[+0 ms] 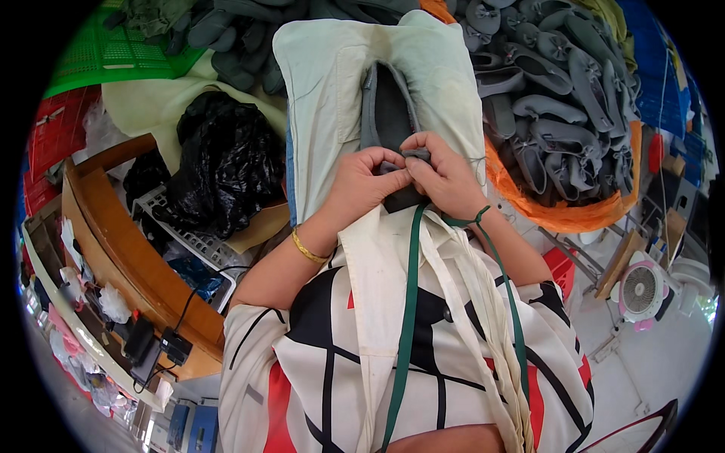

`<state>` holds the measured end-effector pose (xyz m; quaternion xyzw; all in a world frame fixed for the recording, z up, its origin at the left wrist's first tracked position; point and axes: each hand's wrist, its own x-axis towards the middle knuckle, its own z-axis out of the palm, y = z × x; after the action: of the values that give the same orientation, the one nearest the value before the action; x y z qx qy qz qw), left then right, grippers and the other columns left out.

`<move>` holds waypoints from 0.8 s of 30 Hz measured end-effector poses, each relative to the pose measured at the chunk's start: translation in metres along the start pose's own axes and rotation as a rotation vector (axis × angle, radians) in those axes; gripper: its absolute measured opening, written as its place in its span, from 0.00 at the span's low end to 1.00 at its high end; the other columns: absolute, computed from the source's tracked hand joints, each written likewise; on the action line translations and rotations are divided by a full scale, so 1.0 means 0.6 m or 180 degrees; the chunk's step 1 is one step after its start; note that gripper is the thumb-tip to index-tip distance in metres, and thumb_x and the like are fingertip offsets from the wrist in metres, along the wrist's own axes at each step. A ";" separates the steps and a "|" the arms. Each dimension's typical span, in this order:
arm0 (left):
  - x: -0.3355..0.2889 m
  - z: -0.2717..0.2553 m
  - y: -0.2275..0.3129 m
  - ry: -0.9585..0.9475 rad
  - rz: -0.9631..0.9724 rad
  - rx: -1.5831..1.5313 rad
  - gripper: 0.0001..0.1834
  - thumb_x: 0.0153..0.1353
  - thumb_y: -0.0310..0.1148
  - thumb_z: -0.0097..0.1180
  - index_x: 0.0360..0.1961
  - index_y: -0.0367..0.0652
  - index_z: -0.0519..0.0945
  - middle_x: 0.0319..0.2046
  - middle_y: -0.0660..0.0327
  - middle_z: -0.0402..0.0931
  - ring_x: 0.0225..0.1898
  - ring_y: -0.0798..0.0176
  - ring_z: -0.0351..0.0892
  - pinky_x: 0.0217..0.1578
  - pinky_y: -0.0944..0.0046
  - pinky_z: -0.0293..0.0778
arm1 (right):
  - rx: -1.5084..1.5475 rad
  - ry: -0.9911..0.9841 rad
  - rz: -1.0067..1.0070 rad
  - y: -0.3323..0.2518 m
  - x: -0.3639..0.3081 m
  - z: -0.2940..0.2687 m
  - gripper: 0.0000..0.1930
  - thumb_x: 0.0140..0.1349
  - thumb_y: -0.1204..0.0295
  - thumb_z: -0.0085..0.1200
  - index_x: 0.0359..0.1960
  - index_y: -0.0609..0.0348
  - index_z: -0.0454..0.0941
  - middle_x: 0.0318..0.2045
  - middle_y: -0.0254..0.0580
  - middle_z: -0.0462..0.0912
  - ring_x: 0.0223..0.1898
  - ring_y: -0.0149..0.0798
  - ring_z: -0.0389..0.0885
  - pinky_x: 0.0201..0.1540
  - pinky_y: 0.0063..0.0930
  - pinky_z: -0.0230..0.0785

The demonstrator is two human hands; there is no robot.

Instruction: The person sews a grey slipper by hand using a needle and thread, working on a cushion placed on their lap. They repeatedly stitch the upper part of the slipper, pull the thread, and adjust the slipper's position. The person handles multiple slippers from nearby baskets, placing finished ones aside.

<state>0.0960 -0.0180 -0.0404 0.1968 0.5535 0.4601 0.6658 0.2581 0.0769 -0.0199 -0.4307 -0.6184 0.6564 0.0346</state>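
Note:
A dark grey fabric flat shoe [389,113] lies on the pale cloth [321,83] over my lap, its opening upward and its toe end toward me. Both hands meet over that toe end. Between the thumb and fingers of my right hand [445,175] is a small grey fabric bow [418,154], mostly hidden by the fingers. My left hand [361,181] pinches the bow's other side, thumb tip touching the right hand's. A thin dark thread seems to stick out beside my right hand; whether a needle is there, I cannot make out.
To the right, an orange sack [559,217] is heaped with grey shoes [563,113] bearing bows. More grey shoes [245,45] pile up at the far left beside a green basket [121,49]. A black plastic bag [223,162] sits in a white crate [185,226] near my left arm. Green apron straps [408,302] hang before me.

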 end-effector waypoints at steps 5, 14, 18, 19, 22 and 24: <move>-0.002 0.000 -0.001 -0.0004 0.0001 0.0008 0.09 0.60 0.30 0.67 0.39 0.39 0.82 0.29 0.69 0.79 0.28 0.80 0.71 0.28 0.77 0.68 | 0.0186 -0.0433 0.0556 -0.040 0.005 -0.045 0.15 0.69 0.63 0.52 0.51 0.59 0.75 0.30 0.40 0.82 0.29 0.31 0.79 0.34 0.27 0.72; -0.013 -0.010 0.041 0.0070 -0.0162 0.0131 0.09 0.64 0.30 0.61 0.43 0.43 0.77 0.28 0.72 0.75 0.27 0.81 0.71 0.26 0.78 0.67 | -0.1194 -0.0449 -0.1097 0.034 0.075 -0.034 0.08 0.65 0.73 0.52 0.43 0.59 0.79 0.31 0.47 0.81 0.34 0.48 0.81 0.39 0.35 0.72; -0.010 -0.038 0.058 0.0069 0.0164 0.0518 0.06 0.64 0.29 0.61 0.40 0.42 0.78 0.26 0.75 0.69 0.26 0.81 0.65 0.25 0.77 0.60 | 0.0243 -0.0320 -0.0065 0.035 0.076 0.000 0.07 0.67 0.71 0.54 0.43 0.58 0.79 0.28 0.35 0.80 0.32 0.30 0.78 0.36 0.27 0.70; -0.007 -0.041 0.059 0.0067 0.0225 0.0601 0.06 0.63 0.29 0.61 0.39 0.41 0.78 0.25 0.75 0.67 0.26 0.81 0.63 0.25 0.76 0.58 | 0.0460 -0.0398 0.0156 0.037 0.076 0.002 0.07 0.67 0.70 0.55 0.43 0.58 0.80 0.29 0.33 0.80 0.32 0.26 0.76 0.36 0.24 0.69; -0.008 -0.040 0.044 0.0190 0.0168 0.0666 0.07 0.62 0.29 0.63 0.39 0.40 0.80 0.24 0.76 0.67 0.25 0.81 0.61 0.25 0.76 0.58 | 0.0885 0.0008 -0.0245 0.030 0.066 -0.013 0.06 0.67 0.70 0.55 0.43 0.57 0.80 0.30 0.30 0.80 0.33 0.22 0.74 0.36 0.21 0.68; -0.006 -0.042 0.035 0.0205 0.0213 0.0732 0.07 0.61 0.29 0.65 0.40 0.41 0.81 0.24 0.76 0.73 0.25 0.82 0.67 0.25 0.79 0.62 | 0.0950 0.0331 -0.0880 0.017 0.054 -0.019 0.07 0.65 0.69 0.59 0.40 0.58 0.81 0.29 0.32 0.79 0.32 0.28 0.78 0.34 0.25 0.70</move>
<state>0.0646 -0.0168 -0.0303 0.2753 0.6169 0.4216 0.6049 0.2498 0.1019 -0.0438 -0.3652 -0.5649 0.7066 0.2196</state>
